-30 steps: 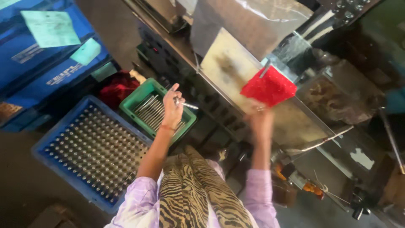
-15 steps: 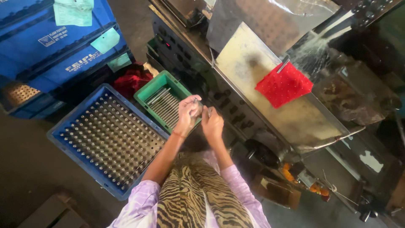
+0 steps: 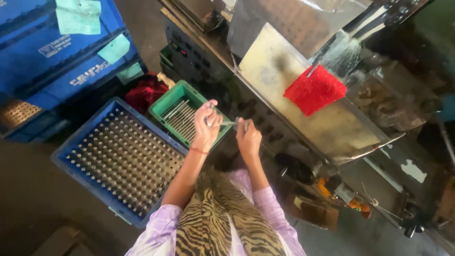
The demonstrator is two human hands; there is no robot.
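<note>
Thin metal rod (image 3: 229, 123) held level between both hands, long axis running left to right across the body, just above the near corner of the green tray (image 3: 167, 102). Left hand (image 3: 207, 124) pinched shut on the rod's left end, fingers curled, wrist bent up; right hand (image 3: 247, 136) closed on the right end. Hands near each other but not touching, the rod bridging the gap. More rods lying side by side in the green tray, directly beneath and slightly left of the left hand, so closer to that hand than to the right. Blue perforated crate (image 3: 121, 159) lower left, well apart from the right hand. Red cloth (image 3: 315, 90) on the slanted metal plate (image 3: 279, 71) of the bench, up and right, untouched.

Against half a second ago: hands then pressed together, now drawn slightly apart along the rod. Against a second ago: right hand then up at the red cloth, now back down at the rod; left hand lower and nearer the body.
</note>
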